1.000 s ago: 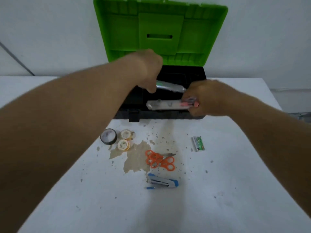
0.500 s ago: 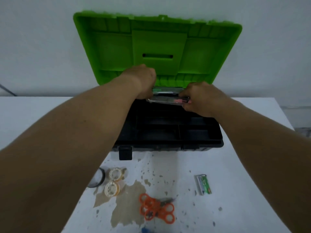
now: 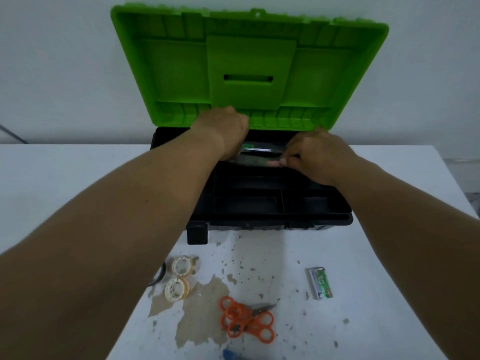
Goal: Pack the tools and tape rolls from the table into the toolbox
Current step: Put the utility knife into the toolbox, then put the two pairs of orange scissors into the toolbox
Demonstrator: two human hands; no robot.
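Both hands, left hand (image 3: 225,133) and right hand (image 3: 315,155), pinch the ends of long clear-wrapped tools (image 3: 257,157) over the rear compartment of the black plastic toolbox (image 3: 272,203) with its green lid (image 3: 249,66) up: placing step, likely. Next: lower, let go, then fetch the orange-handled scissors (image 3: 246,319), clear tape rolls (image 3: 179,278) and green staple box (image 3: 320,283) off the white worktop (image 3: 376,320).

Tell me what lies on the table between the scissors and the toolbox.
Nothing: bare, stained table separates the scissors from the toolbox, per the head view.

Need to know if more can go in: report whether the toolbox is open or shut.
Open. The toolbox has its green lid swung up and back against the wall, leaving the black compartments exposed, and both hands are reaching into its rear section.
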